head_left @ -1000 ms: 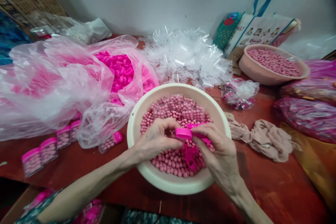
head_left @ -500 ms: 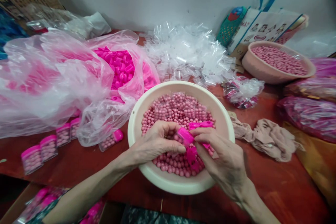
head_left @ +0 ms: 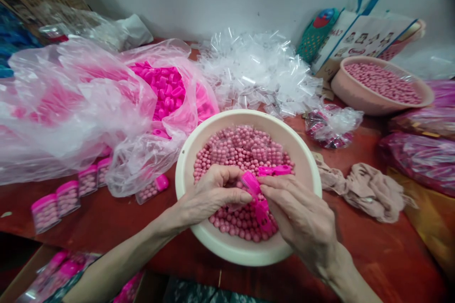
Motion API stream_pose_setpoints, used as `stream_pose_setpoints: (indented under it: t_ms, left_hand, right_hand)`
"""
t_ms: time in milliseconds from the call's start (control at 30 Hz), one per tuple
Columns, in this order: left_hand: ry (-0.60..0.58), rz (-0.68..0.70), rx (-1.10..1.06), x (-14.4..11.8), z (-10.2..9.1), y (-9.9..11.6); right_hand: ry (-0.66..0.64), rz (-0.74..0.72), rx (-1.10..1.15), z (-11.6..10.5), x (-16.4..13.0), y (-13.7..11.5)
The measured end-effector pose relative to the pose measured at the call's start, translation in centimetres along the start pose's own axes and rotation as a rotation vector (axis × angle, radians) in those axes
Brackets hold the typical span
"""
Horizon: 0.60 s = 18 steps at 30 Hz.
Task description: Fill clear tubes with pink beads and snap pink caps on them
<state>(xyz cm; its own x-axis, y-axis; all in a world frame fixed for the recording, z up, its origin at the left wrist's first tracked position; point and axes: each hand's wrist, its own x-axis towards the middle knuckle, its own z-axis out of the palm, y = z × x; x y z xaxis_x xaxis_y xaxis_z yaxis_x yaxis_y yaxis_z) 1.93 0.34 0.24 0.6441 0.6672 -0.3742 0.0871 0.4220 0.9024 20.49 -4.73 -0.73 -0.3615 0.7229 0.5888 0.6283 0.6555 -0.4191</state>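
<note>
My left hand (head_left: pixel 209 195) is closed around a small container, mostly hidden by the fingers, with a bright pink cap (head_left: pixel 250 182) on top. My right hand (head_left: pixel 302 215) meets that cap from the right, its fingers bent and pressed together at the edge. Both hands are over a cream basin (head_left: pixel 183 170) full of pink beads (head_left: pixel 239 229). Among the beads, to the right, lie flat pink plastic pieces (head_left: pixel 275 170), and another pink piece (head_left: pixel 263 215) sits below the cap. Several clear bead-filled boxes rest at the back of the basin.
Left of the basin, a plastic bag (head_left: pixel 138 151) spills pink caps (head_left: pixel 168 87). Clear empty cases (head_left: pixel 259 71) are heaped behind. Capped bead boxes (head_left: pixel 67 197) line the table's left front. A second basin (head_left: pixel 341 90) of beads and a crumpled cloth (head_left: pixel 371 191) are at right.
The right hand's fingers have closed in flatter against the cap's right side. The left hand keeps its hold. The whole view has shifted slightly.
</note>
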Motion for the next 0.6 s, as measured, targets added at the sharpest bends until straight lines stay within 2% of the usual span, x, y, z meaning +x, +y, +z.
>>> stream_pose_setpoints:
  t_ms: [200, 367, 500, 600]
  left_hand:
    - [-0.009, 0.038, 0.008, -0.1, 0.2, 0.0]
    - [0.061, 0.07, 0.031, -0.2, 0.3, -0.6]
    - [0.105, 0.078, 0.013, -0.2, 0.3, -0.8]
    - [0.127, 0.129, 0.011, -0.1, 0.4, -0.7]
  right_hand:
    - [0.036, 0.096, 0.097, 0.0, 0.1, -0.2]
    - [0.097, 0.105, 0.147, 0.6, 0.2, -0.6]
    - [-0.014, 0.211, 0.173, 1.2, 0.3, -1.0]
    - [-0.05, 0.263, -0.007, 2.1, 0.3, -1.5]
